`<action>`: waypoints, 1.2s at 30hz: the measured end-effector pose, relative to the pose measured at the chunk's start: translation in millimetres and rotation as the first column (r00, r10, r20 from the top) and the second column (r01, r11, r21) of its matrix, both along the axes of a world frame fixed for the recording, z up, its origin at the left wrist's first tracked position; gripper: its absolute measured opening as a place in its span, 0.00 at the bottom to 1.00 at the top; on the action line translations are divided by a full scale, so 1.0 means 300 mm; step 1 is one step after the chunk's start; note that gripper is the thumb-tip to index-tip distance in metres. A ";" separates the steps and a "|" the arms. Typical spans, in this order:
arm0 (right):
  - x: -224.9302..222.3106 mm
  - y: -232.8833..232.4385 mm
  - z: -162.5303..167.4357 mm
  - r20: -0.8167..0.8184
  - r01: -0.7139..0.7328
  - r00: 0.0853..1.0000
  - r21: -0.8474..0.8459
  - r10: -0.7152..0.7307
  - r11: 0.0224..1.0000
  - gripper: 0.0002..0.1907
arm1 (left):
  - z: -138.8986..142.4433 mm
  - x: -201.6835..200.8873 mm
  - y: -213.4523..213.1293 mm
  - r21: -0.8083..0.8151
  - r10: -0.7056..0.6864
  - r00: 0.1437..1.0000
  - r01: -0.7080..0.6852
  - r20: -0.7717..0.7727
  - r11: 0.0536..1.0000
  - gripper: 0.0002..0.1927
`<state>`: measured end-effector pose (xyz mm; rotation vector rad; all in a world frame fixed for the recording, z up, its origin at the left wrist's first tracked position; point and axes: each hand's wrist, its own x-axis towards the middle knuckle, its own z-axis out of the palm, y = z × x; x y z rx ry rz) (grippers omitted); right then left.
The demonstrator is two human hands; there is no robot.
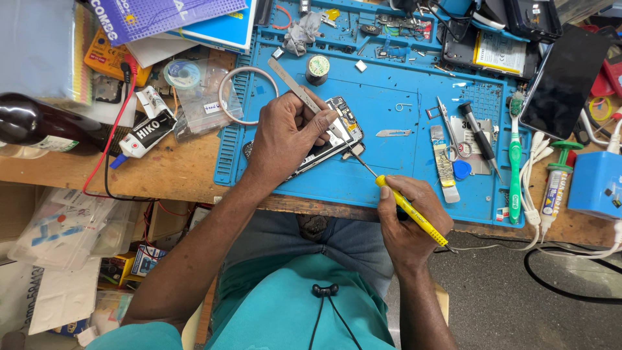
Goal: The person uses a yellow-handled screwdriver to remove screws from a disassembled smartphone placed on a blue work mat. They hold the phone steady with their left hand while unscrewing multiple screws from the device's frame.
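An opened phone (342, 129) lies tilted on the blue work mat (389, 104). My left hand (285, 133) rests on the phone and pinches metal tweezers (291, 81), whose long end points up and left. My right hand (408, 217) grips a yellow-handled screwdriver (411, 210). Its thin tip touches the phone's lower right corner (355, 154).
On the mat lie a scalpel blade (392, 133), scissors (453, 146), a black driver (478, 136), a green toothbrush (515, 162) and a solder spool (317, 67). A dark phone (564, 81) lies at right, a glue tube (146, 133) and a bottle (26, 120) at left.
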<state>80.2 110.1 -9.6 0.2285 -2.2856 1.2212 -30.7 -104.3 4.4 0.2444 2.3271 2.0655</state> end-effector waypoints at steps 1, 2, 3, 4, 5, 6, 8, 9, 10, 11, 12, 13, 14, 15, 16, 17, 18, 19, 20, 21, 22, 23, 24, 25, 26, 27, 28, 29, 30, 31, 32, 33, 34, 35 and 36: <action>0.001 0.002 -0.002 0.004 0.007 1.000 0.005 -0.007 1.000 0.06 | -0.001 0.000 0.000 0.003 0.001 1.000 -0.001 0.003 1.000 0.10; 0.002 0.004 -0.003 0.008 0.010 1.000 -0.018 -0.009 1.000 0.06 | -0.003 -0.001 0.000 0.006 0.002 1.000 -0.002 0.006 1.000 0.10; 0.003 0.006 -0.005 0.013 0.011 1.000 -0.041 -0.010 0.999 0.05 | -0.004 -0.001 0.000 0.009 0.006 1.000 -0.006 0.010 1.000 0.10; 0.005 0.007 -0.007 0.019 0.012 1.000 -0.063 -0.011 0.998 0.05 | -0.006 -0.001 -0.001 0.011 0.003 1.000 -0.003 0.002 1.000 0.10; 0.004 0.007 -0.010 0.014 0.008 1.000 -0.062 -0.007 0.998 0.05 | -0.008 -0.002 -0.001 0.013 0.001 1.000 -0.001 -0.007 1.000 0.10; 0.000 0.006 -0.013 0.007 0.004 1.000 -0.062 -0.004 0.998 0.05 | -0.010 -0.003 -0.003 0.014 -0.001 1.000 0.001 -0.018 1.000 0.10; 0.002 0.005 -0.016 0.009 -0.001 1.000 -0.064 0.002 0.998 0.05 | -0.013 -0.005 -0.005 -0.023 0.001 1.000 -0.002 -0.013 1.000 0.10; 0.003 0.005 -0.017 0.014 -0.004 1.000 -0.067 0.005 0.998 0.05 | -0.014 -0.006 -0.005 -0.041 0.002 1.000 -0.002 -0.011 0.999 0.10; 0.003 0.004 -0.018 0.017 -0.008 1.000 -0.070 0.009 0.998 0.06 | -0.015 -0.006 -0.007 -0.031 0.000 1.000 0.000 -0.019 1.000 0.10; 0.003 0.003 -0.018 0.015 -0.007 1.000 -0.066 0.008 0.998 0.06 | -0.016 -0.006 -0.007 -0.020 -0.003 1.000 0.003 -0.026 1.000 0.10; 0.004 0.002 -0.018 0.014 -0.007 1.000 -0.061 0.008 0.998 0.06 | -0.016 -0.005 -0.007 -0.009 -0.005 0.999 0.005 -0.032 1.000 0.10; 0.005 0.001 -0.017 0.013 -0.007 1.000 -0.057 0.007 0.998 0.06 | -0.017 -0.005 -0.007 -0.009 -0.004 1.000 0.004 -0.030 1.000 0.10; 0.004 0.000 -0.017 0.015 -0.005 1.000 -0.054 0.006 0.999 0.06 | -0.017 -0.005 -0.007 -0.009 -0.003 1.000 0.003 -0.028 1.000 0.10; 0.004 0.000 -0.016 0.018 -0.003 1.000 -0.051 0.004 0.999 0.06 | -0.017 -0.004 -0.006 -0.008 -0.002 1.000 0.002 -0.026 1.000 0.10; 0.003 0.000 -0.015 0.020 -0.002 1.000 -0.048 0.003 0.999 0.06 | -0.018 -0.004 -0.006 -0.011 -0.003 1.000 0.003 -0.028 1.000 0.10; 0.003 -0.001 -0.015 0.019 -0.001 1.000 -0.044 0.002 0.999 0.06 | -0.018 -0.004 -0.006 -0.013 -0.004 1.000 0.004 -0.030 1.000 0.10; 0.002 -0.002 -0.015 0.017 -0.001 1.000 -0.040 0.002 0.999 0.06 | -0.019 -0.004 -0.005 -0.016 -0.005 0.999 0.005 -0.032 1.000 0.10; 0.002 -0.002 -0.014 0.016 -0.001 1.000 -0.036 0.001 0.999 0.06 | -0.019 -0.004 -0.005 -0.015 -0.005 1.000 0.005 -0.031 1.000 0.10; 0.001 -0.003 -0.014 0.017 -0.001 1.000 -0.036 0.001 0.999 0.07 | -0.019 -0.005 -0.005 -0.014 -0.005 1.000 0.004 -0.030 1.000 0.10; 0.001 -0.003 -0.014 0.018 -0.001 1.000 -0.036 0.002 0.999 0.07 | -0.020 -0.005 -0.005 -0.014 -0.005 1.000 0.004 -0.030 1.000 0.10; 0.000 -0.003 -0.014 0.019 -0.001 1.000 -0.036 0.002 0.999 0.07 | -0.020 -0.006 -0.006 -0.015 -0.004 1.000 0.004 -0.031 1.000 0.10; 0.001 -0.003 -0.015 0.019 0.002 1.000 -0.034 -0.001 0.999 0.07 | -0.020 -0.006 -0.006 -0.017 -0.004 0.999 0.003 -0.032 1.000 0.10; 0.001 -0.003 -0.016 0.019 0.005 1.000 -0.032 -0.005 0.999 0.07 | -0.020 -0.005 -0.006 -0.018 -0.003 0.999 0.003 -0.033 1.000 0.10; 0.002 -0.002 -0.017 0.020 0.008 1.000 -0.030 -0.008 1.000 0.07 | -0.020 -0.005 -0.007 -0.021 -0.002 0.999 0.002 -0.032 1.000 0.10; 0.002 -0.001 -0.018 0.017 0.009 1.000 -0.037 -0.008 0.999 0.06 | -0.019 -0.005 -0.006 -0.024 -0.001 1.000 0.000 -0.031 1.000 0.10; 0.003 0.001 -0.019 0.014 0.009 1.000 -0.043 -0.008 0.999 0.06 | -0.019 -0.004 -0.007 -0.027 0.000 1.000 -0.001 -0.031 1.000 0.10; 0.006 0.005 -0.020 0.013 0.009 1.000 -0.049 -0.008 0.999 0.06 | -0.019 -0.003 -0.006 -0.024 -0.001 0.999 0.000 -0.032 1.000 0.10; 0.008 0.006 -0.022 0.009 0.009 1.000 -0.057 -0.009 0.998 0.06 | -0.019 -0.003 -0.006 -0.022 -0.003 0.999 0.002 -0.035 1.000 0.10; 0.010 0.009 -0.024 0.005 0.010 1.000 -0.064 -0.010 0.998 0.06 | -0.018 -0.002 -0.006 -0.019 -0.005 0.999 0.004 -0.038 1.000 0.10; 0.012 0.011 -0.027 0.002 0.010 1.000 -0.072 -0.010 0.997 0.06 | -0.018 -0.002 -0.006 -0.015 -0.006 0.999 0.005 -0.038 1.000 0.10; 0.012 0.013 -0.031 -0.001 0.010 1.000 -0.089 -0.010 0.996 0.06 | -0.018 -0.002 -0.006 -0.010 -0.006 0.999 0.006 -0.039 1.000 0.10; 0.012 0.014 -0.035 -0.004 0.010 1.000 -0.106 -0.010 0.994 0.06 | -0.018 -0.002 -0.007 -0.006 -0.007 0.999 0.006 -0.039 1.000 0.10; 0.012 0.016 -0.038 -0.007 0.009 1.000 -0.123 -0.010 0.992 0.05 | -0.018 -0.002 -0.007 -0.010 -0.004 0.999 0.004 -0.038 1.000 0.10; 0.011 0.017 -0.042 -0.008 0.017 1.000 -0.116 -0.018 0.993 0.05 | -0.018 -0.002 -0.008 -0.014 -0.002 0.999 0.002 -0.037 1.000 0.11; 0.011 0.019 -0.045 -0.009 0.025 1.000 -0.110 -0.026 0.994 0.05 | -0.019 -0.002 -0.009 -0.018 0.000 0.999 -0.001 -0.036 1.000 0.11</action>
